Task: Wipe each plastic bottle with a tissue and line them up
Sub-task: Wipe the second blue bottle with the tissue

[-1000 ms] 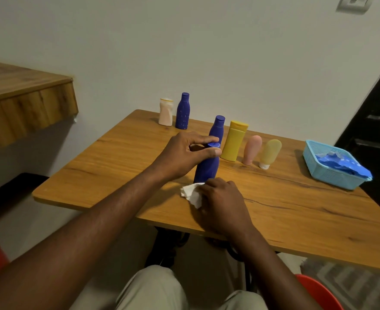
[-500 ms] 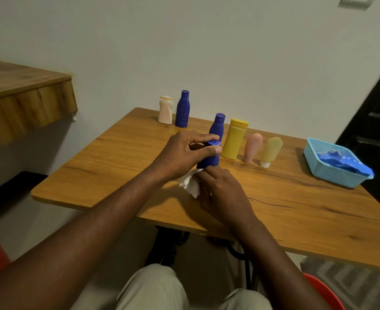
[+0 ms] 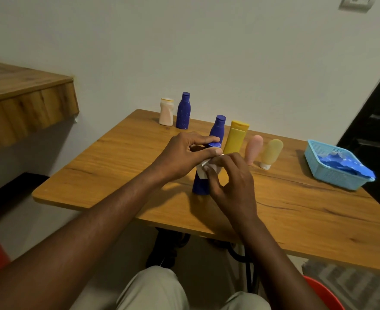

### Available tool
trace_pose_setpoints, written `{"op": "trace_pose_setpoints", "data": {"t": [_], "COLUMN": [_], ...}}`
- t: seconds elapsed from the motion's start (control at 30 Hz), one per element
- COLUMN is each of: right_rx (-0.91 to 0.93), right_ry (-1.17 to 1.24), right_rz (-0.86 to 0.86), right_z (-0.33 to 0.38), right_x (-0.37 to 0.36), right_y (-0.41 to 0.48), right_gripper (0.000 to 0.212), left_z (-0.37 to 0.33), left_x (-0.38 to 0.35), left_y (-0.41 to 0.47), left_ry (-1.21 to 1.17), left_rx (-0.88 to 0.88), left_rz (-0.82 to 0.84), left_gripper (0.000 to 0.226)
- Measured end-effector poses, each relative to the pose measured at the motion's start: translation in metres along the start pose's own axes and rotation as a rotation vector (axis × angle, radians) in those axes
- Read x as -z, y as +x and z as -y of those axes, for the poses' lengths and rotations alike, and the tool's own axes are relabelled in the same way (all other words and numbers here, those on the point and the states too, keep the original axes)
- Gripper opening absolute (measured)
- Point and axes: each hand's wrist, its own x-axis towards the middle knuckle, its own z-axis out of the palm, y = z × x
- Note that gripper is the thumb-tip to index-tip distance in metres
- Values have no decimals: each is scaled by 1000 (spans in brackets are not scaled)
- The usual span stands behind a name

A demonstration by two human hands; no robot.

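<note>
Head view: my left hand (image 3: 184, 155) grips the cap end of the dark blue bottle (image 3: 200, 186), I judge to steady it upright on the table (image 3: 117, 157). My right hand (image 3: 231, 182) curls over a white tissue (image 3: 203, 170), pressing it to the bottle's side. Just beyond stands the row: second blue bottle (image 3: 218, 128), yellow bottle (image 3: 237, 139), pink tube (image 3: 253, 148), cream tube (image 3: 271, 153). Far left wait a pale bottle (image 3: 166, 111) and a speckled blue bottle (image 3: 183, 110). At right, a light blue basket (image 3: 332, 179) holds crumpled blue material (image 3: 345, 162).

Nothing legible here. The speckled blue bottle (image 3: 183, 111) at upper centre shows only pale flecks, too small to read, and the wall plate (image 3: 355, 3) in the upper right corner is too blurred to tell.
</note>
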Motion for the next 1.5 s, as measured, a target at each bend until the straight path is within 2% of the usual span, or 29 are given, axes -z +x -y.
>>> {"op": "trace_pose_setpoints", "data": {"t": [0.13,0.27,0.37,0.57,0.7,0.9,1.1,1.2,1.3,1.5], "right_rx": [-122,-197,-217,-404,-430,-213,-73,-22,72,-87], "right_ry": [171,245,311,429,510,148,-5,-67,-124,-139], "right_rz": [-49,-51,-98,-270,-228,10,205,194,130,253], "right_z": [-7,-3,8,23,43,33,35,31,27,40], "right_x": [1,-1,-3,6,5,12,24,30,39,42], "right_y": [-2,3,5,15,6,4,30,27,27,53], "right_gripper": [10,30,32,37,46,51,45,46,38,50], "left_z": [-1,-3,-2,-2,1,2,-3,-5,-6,-6], "left_x": [1,-1,1,2,4,3,5,5,4,3], "left_y": [0,-2,-1,3,2,2,0,-1,-1,4], "left_ry": [2,24,47,50,21,65,65,77,96,100], "left_rx": [10,5,2,-18,-26,-43,-52,-63,-65,-26], "left_rz": [20,27,9,48,35,-20,-18,3,12,-12], "left_gripper": [41,42,42,39,39,43,39,39,40,43]}}
